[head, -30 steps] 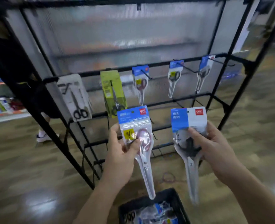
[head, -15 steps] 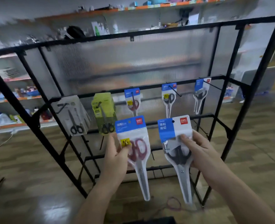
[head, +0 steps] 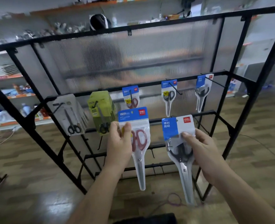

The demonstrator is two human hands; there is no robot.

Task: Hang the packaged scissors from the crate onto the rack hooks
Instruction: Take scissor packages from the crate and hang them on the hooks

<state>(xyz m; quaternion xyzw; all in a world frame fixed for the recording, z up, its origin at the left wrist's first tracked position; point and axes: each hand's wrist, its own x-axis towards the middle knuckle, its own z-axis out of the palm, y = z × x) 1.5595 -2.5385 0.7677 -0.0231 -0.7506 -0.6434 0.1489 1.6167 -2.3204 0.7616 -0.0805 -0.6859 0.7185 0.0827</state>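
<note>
Your left hand (head: 119, 143) pinches the red-handled scissors pack (head: 140, 147) and your right hand (head: 204, 149) grips the black-handled scissors pack (head: 180, 156). Both packs are upright, side by side before the rack (head: 52, 155). Beyond, three blue packs (head: 168, 94) hang on its hooks.

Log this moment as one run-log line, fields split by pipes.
left hand: holds red-handled scissors pack | right hand: holds black-handled scissors pack | both packs: upright before rack, not yet hung
</note>
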